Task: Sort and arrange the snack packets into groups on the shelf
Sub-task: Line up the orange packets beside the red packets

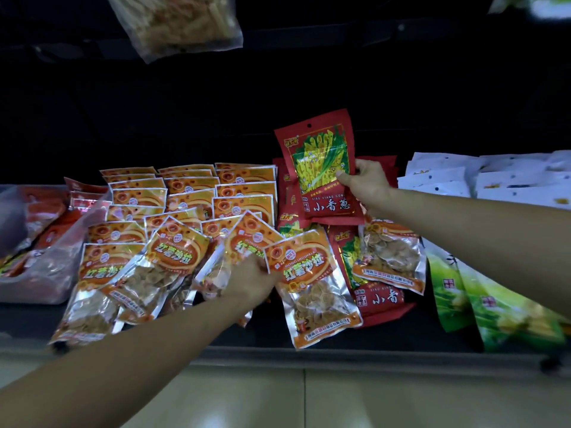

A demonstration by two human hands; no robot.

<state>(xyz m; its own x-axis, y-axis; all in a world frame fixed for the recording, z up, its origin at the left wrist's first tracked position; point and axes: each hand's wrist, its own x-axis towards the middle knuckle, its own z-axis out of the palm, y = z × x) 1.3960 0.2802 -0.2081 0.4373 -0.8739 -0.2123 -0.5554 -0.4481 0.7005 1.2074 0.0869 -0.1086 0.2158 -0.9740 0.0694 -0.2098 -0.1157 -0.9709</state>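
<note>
My right hand pinches the right edge of a red snack packet printed with green and yellow sticks, holding it upright above a pile of like red packets. My left hand grips an orange-and-silver packet at its left edge, at the front of the shelf. Rows of the same orange packets lie in overlapping lines to the left. Another orange packet lies on a red packet at the right.
Green packets overhang the shelf's front edge at the right, with white packets behind them. A clear bag of red packets sits at the left. A clear bag of sticks hangs above. Tiled floor lies below.
</note>
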